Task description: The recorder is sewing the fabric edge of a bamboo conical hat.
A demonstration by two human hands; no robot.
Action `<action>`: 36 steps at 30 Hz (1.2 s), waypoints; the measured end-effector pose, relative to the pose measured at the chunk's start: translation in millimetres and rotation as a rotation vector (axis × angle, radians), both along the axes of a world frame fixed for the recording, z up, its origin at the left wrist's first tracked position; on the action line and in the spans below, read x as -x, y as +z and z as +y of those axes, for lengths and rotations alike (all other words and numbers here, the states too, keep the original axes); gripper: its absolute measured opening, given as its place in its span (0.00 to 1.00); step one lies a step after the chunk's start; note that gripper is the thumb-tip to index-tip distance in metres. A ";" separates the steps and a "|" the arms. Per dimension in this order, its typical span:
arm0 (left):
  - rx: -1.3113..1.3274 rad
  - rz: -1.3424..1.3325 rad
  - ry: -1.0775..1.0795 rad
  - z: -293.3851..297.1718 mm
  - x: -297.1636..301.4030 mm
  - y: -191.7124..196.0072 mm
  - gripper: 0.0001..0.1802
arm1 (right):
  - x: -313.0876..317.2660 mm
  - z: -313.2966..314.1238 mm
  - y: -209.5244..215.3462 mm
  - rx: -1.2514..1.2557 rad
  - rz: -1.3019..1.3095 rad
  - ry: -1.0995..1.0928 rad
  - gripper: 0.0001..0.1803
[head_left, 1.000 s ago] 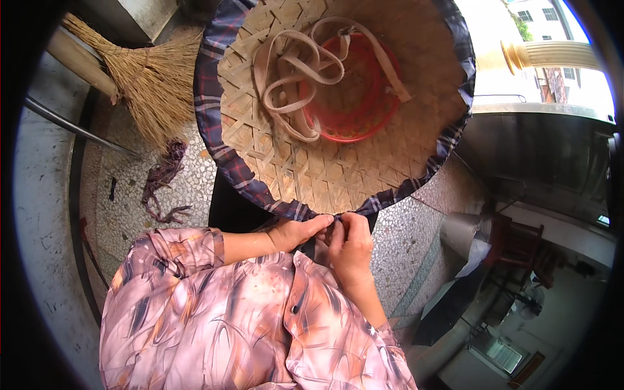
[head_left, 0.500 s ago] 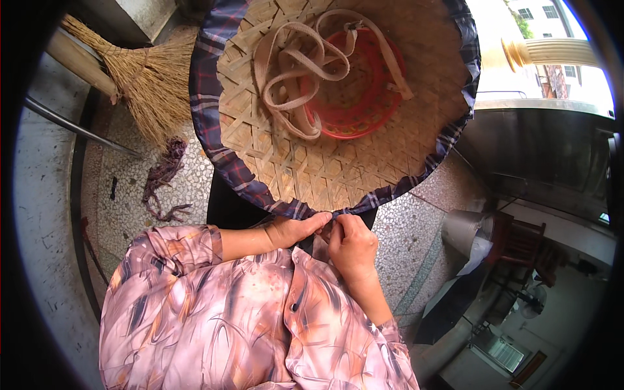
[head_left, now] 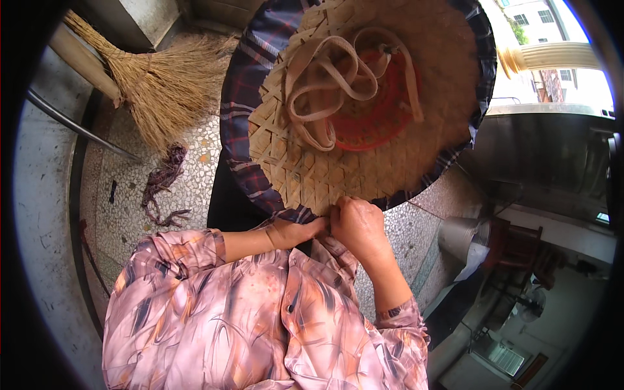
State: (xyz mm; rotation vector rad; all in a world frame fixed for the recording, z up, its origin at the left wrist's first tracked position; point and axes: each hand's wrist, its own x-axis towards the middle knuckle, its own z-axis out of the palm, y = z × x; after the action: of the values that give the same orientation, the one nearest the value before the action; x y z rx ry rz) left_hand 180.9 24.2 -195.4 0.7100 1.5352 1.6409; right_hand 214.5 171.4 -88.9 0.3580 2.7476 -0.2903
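A wide woven bamboo hat (head_left: 305, 172) rests upturned on my lap, its hollow facing up. Dark plaid cloth (head_left: 242, 140) is folded over its edge all round. My left hand (head_left: 296, 232) grips the near edge of the cloth-covered rim, thumb towards the middle. Right beside it my right hand (head_left: 357, 222) is closed with fingers pinched at the rim; whatever is between the fingertips is too small to make out. Inside the hat lie a red plastic basket (head_left: 374, 140) and a loosely looped beige strap (head_left: 325, 110).
A straw broom (head_left: 162, 84) leans at the left, with a purple tangled strand (head_left: 162, 179) on the speckled floor (head_left: 130, 214) below it. A curved metal bar (head_left: 78, 127) juts in at left. To the right stand a metal bucket (head_left: 458, 237), a dark wooden chair (head_left: 517, 244) and a fan (head_left: 532, 302).
The hat has shifted right and tilted, with a shadow now over its inside. My right hand has risen a little and turned at the rim; my left stays nearly in place.
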 end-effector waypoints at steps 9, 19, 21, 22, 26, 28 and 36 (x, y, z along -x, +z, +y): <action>0.008 0.430 0.028 -2.2 -14.8 -43.0 0.08 | 10.2 -5.2 2.5 0.004 -0.047 0.113 0.09; 0.085 0.925 0.005 -7.6 -3.7 -21.3 0.10 | 9.0 -7.6 -4.2 -0.019 -0.098 -0.036 0.13; -0.023 0.155 0.062 -1.9 -1.0 -6.7 0.09 | -0.7 -0.3 -10.9 -0.020 -0.033 -0.077 0.13; -0.023 0.155 0.065 -2.3 -1.8 -7.1 0.09 | -4.8 2.5 -12.4 0.053 0.075 -0.114 0.12; -0.025 0.086 0.132 -2.0 -3.1 -5.3 0.09 | -7.1 7.7 -7.1 0.291 0.190 -0.176 0.09; -0.060 0.138 0.158 -3.1 -3.3 -7.4 0.09 | -4.6 3.1 -2.2 0.267 0.124 -0.174 0.09; 0.018 0.417 0.170 -2.9 2.1 3.8 0.13 | 3.4 -6.2 -2.7 0.139 0.041 -0.122 0.12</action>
State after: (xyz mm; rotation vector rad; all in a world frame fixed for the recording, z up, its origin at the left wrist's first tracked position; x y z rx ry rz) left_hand 178.8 21.3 -191.6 0.9805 1.9471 1.6700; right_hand 211.1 165.2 -91.6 0.4874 2.7306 -0.5219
